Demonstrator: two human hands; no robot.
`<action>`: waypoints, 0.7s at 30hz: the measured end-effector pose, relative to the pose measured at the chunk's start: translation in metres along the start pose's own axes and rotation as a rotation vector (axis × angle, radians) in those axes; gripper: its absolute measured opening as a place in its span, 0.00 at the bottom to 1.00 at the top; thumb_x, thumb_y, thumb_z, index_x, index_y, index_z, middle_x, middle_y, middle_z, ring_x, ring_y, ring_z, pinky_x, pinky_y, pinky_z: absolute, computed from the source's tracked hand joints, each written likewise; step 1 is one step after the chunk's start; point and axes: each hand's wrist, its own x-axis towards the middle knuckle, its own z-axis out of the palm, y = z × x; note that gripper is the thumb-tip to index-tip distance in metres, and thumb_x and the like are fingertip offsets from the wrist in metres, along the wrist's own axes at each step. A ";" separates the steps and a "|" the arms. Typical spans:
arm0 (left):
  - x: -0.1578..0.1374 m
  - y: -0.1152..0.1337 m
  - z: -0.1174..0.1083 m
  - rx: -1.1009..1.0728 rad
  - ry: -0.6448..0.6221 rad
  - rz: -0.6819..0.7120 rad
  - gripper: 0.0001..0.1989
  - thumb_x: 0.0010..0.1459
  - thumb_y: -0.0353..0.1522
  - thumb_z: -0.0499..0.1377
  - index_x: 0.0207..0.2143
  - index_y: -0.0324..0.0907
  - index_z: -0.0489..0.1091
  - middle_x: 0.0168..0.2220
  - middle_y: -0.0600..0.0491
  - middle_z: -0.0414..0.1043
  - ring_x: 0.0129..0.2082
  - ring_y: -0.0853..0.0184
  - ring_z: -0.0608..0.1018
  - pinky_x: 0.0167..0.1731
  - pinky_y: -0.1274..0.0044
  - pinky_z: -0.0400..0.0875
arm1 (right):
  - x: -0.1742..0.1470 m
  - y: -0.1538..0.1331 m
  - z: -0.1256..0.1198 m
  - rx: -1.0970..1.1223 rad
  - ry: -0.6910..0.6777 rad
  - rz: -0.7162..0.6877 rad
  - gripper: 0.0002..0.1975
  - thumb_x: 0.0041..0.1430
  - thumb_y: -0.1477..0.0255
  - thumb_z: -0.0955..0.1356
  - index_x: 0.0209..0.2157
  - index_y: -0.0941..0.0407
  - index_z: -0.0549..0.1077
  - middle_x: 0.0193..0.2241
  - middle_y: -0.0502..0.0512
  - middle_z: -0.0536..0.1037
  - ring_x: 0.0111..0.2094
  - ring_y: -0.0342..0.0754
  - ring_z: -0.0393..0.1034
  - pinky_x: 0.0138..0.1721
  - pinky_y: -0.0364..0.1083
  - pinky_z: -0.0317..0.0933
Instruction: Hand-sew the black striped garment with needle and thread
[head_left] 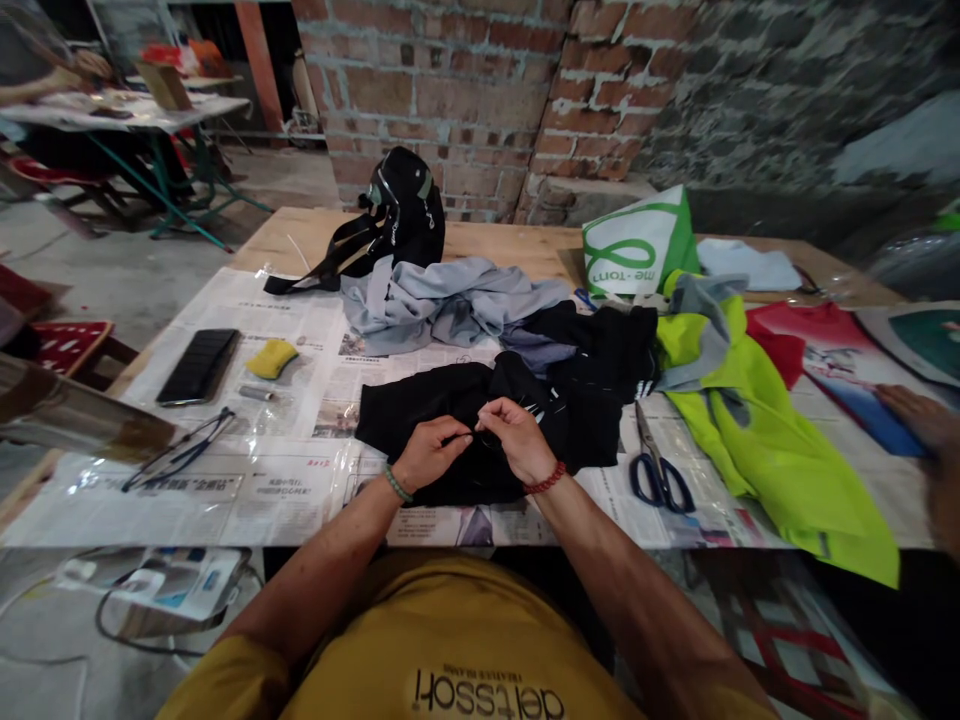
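Left of the scissors (657,464) on the tabletop (510,240), we find the black garment (472,475) beneath our left hand (429,455) and right hand (519,430). Each grip is pressed thumb to finger — on what, we can't tell. We judge the cloth light, soft and floppy, so we'd pinch a fold nearest the scissors — pressing the rest flat.

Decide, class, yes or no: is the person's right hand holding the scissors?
No, the scissors lie on the newspaper beside the black garment, apart from the right hand, which is over that garment.
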 end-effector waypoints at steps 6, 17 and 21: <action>0.002 -0.001 -0.005 0.002 -0.059 0.046 0.08 0.57 0.31 0.56 0.30 0.37 0.73 0.25 0.53 0.70 0.26 0.73 0.70 0.29 0.81 0.65 | 0.003 0.004 0.005 0.035 0.002 0.021 0.06 0.43 0.70 0.70 0.22 0.56 0.68 0.18 0.47 0.70 0.23 0.41 0.64 0.32 0.43 0.58; -0.002 -0.006 0.001 0.044 -0.012 0.033 0.07 0.56 0.30 0.56 0.28 0.38 0.72 0.26 0.53 0.70 0.26 0.73 0.71 0.30 0.81 0.65 | 0.000 0.008 0.004 -0.317 -0.009 -0.084 0.05 0.47 0.70 0.66 0.22 0.56 0.69 0.20 0.47 0.71 0.24 0.42 0.64 0.29 0.42 0.57; -0.003 -0.005 0.001 0.046 -0.046 0.055 0.07 0.56 0.30 0.56 0.27 0.38 0.72 0.25 0.54 0.70 0.26 0.73 0.71 0.30 0.81 0.65 | 0.012 0.007 0.001 -0.080 0.019 -0.024 0.06 0.44 0.70 0.68 0.22 0.57 0.68 0.18 0.47 0.71 0.22 0.41 0.65 0.29 0.42 0.59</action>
